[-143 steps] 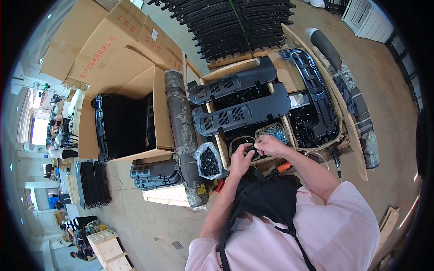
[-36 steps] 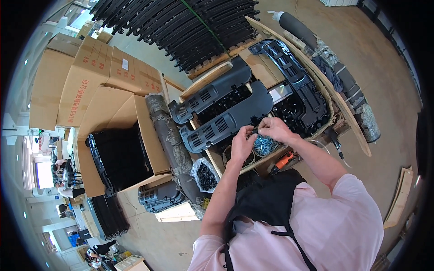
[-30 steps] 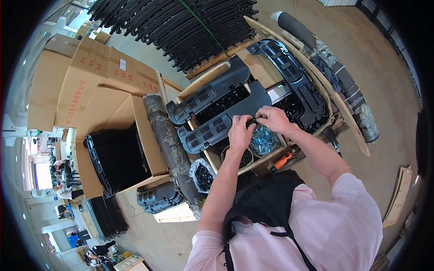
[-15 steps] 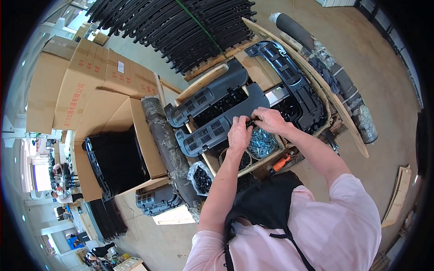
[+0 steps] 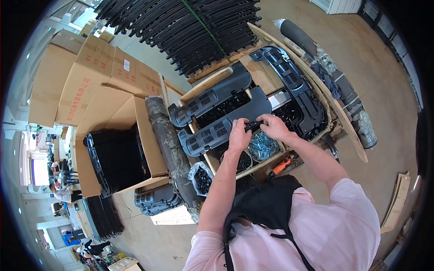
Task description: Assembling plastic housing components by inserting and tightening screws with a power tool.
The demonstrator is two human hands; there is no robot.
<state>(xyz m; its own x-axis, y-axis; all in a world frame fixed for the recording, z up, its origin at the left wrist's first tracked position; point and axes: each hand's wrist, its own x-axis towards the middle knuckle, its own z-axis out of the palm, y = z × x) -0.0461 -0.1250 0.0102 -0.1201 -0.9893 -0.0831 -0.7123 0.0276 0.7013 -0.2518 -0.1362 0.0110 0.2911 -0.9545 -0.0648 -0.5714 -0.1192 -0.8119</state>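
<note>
Nearest in view are the pink sleeves and black apron of the person, with 2 forearms reaching away to a wooden workbench (image 5: 348, 135). Just beyond the apron lie an orange-handled power tool (image 5: 279, 167), a bag of black fasteners (image 5: 202, 177), a tray of dark screws (image 5: 244, 161) and a tray of bright silver screws (image 5: 263, 145). Above those trays the left hand (image 5: 239, 134) presses on the near edge of a long dark grey vented panel (image 5: 221, 124), its fingers curled down on the plastic. The right hand (image 5: 272, 126) meets it from the right, fingertips pinched on a small black part (image 5: 253, 124) seated at that same edge; whether it is gripped tight or only pushed I cannot tell. The piece lies between the 2 hands, touching both. As a judgement, the fitting looks mid-way: the small part sits on the panel, but no screw or tool is in hand. Farther off lie a 2nd vented panel (image 5: 210, 94) and a larger black frame (image 5: 294, 90); left stands an open cardboard box (image 5: 140, 131) of black parts, and farthest a stack of black curved strips (image 5: 190, 27).
</note>
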